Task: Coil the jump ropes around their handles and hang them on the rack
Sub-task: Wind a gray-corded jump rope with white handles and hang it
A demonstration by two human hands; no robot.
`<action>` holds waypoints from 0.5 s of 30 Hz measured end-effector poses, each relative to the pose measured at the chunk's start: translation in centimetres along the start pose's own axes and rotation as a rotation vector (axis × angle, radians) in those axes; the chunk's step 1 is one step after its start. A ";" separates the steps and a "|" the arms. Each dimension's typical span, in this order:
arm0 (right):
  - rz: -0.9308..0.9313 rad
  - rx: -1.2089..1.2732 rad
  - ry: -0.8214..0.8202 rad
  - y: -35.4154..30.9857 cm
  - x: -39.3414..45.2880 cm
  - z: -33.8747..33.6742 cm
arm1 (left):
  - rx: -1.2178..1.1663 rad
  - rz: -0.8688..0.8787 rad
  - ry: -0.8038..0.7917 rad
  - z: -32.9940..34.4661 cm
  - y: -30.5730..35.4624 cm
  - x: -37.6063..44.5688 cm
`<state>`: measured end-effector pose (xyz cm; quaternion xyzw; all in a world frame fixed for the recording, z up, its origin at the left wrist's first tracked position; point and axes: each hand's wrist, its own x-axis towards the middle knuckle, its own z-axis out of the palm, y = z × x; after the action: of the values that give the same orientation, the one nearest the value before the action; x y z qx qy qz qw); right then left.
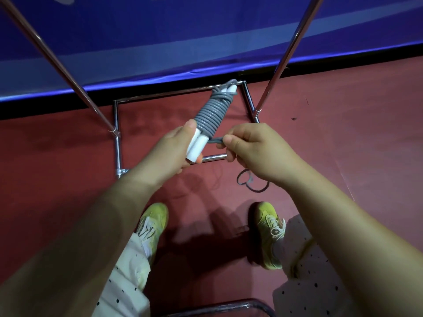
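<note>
The left hand (176, 147) grasps the near ends of two white handles (196, 145) held side by side, around which the grey rope (211, 110) is wound in tight turns, the bundle pointing away from the person above the chrome rack (116, 124) base on the red floor (343, 133). The right hand (249, 145) pinches the rope's loose end between thumb and curled fingers, just beside the handles. A dark loop (251, 181) lies on the floor beneath the right wrist, near two yellow-green shoes (270, 232).
</note>
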<state>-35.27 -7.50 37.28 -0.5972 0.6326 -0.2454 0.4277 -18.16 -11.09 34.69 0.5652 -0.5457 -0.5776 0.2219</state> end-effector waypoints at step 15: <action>0.229 0.363 0.046 0.4 0.7 2.0 | 0.146 0.171 -0.175 -0.2 -0.9 -0.3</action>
<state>-33.79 -7.73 35.73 -0.4289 0.6512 -0.3188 0.5388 -17.61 -10.61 34.08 0.4790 -0.6495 -0.5624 0.1801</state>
